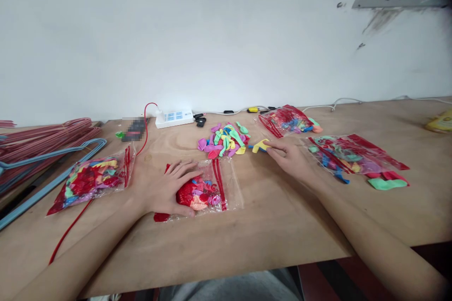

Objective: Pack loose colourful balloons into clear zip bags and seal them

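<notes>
My left hand (pixel 164 190) lies spread over a clear plastic bag (pixel 231 186) with red stripes and balloons of many colours inside. It covers the bag's left part. Thumb and fingers of my right hand (pixel 287 157) pinch a yellow balloon (pixel 260 146) just above the table. A bit of blue shows beside the yellow one; whether it is also held I cannot tell. Just left of that hand is a loose pile of balloons (pixel 226 140) in green, purple, yellow, red and blue.
Other balloon bags lie at left (pixel 93 178), at the back (pixel 286 120) and at right (pixel 353 153), with a loose green balloon (pixel 386 183) near the right one. A white power strip (pixel 174 118) with a red cord stands by the wall. Hangers (pixel 52 150) are stacked at far left.
</notes>
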Demonstrator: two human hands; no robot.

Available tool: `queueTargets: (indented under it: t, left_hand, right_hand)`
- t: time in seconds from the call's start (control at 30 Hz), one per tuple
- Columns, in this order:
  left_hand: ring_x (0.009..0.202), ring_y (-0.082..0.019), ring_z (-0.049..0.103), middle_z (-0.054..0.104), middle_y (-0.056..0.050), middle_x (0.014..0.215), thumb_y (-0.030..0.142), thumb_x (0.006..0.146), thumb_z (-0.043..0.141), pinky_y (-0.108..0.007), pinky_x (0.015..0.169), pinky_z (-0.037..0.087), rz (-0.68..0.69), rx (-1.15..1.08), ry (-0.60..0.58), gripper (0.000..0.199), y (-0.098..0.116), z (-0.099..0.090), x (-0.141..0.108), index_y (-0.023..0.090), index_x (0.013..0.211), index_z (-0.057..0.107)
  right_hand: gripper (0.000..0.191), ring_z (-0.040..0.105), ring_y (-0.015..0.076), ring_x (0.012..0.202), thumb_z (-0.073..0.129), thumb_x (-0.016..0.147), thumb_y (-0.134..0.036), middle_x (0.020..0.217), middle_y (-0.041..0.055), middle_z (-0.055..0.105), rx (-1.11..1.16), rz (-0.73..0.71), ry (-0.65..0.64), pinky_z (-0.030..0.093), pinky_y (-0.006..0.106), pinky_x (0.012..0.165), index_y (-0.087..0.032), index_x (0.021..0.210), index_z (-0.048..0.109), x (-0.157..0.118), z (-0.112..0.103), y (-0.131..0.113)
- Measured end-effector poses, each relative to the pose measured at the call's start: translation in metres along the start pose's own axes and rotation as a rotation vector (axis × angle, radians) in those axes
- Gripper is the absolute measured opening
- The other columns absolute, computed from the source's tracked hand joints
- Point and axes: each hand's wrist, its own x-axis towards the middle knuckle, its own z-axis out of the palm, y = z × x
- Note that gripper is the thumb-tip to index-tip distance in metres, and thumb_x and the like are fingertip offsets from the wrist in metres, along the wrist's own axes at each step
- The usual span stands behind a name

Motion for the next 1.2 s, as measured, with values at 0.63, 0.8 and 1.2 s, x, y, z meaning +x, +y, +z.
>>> queueTargets:
  t: [0.63, 0.8, 1.2]
  left_hand:
    - [0.160, -0.051, 0.031, 0.034, -0.018, 0.175, 0.088, 0.076, 0.078, -0.074, 0.128, 0.023, -0.001, 0.016, 0.012, 0.115, 0.000, 0.001, -0.001, 0.033, 0.169, 0.038]
    - [0.161, -0.050, 0.029, 0.030, -0.017, 0.177, 0.086, 0.078, 0.078, -0.074, 0.128, 0.023, 0.000, 0.027, -0.004, 0.117, -0.003, 0.002, -0.002, 0.034, 0.172, 0.032]
    - [0.160, -0.049, 0.031, 0.031, -0.016, 0.177, 0.086, 0.078, 0.077, -0.072, 0.129, 0.023, 0.008, 0.035, 0.010, 0.116, -0.003, 0.003, -0.002, 0.034, 0.171, 0.033]
  right_hand:
    - [0.047, 0.060, 0.0375, 0.138, 0.057, 0.105, -0.045, 0.150, 0.0143, 0.065, -0.514, -0.322, -0.078, 0.045, 0.060, 0.118, -0.025, 0.146, 0.069, 0.007, -0.016, 0.023]
    - [0.037, 0.060, 0.0401, 0.137, 0.059, 0.104, -0.045, 0.139, 0.0090, 0.075, -0.500, -0.338, -0.233, 0.046, 0.064, 0.116, -0.029, 0.129, 0.081, 0.007, -0.010, 0.038]
    - [0.054, 0.066, 0.0351, 0.136, 0.050, 0.108, -0.061, 0.146, 0.0105, 0.071, -0.053, -0.084, -0.303, 0.051, 0.059, 0.119, -0.025, 0.141, 0.074, 0.002, -0.008, 0.006]
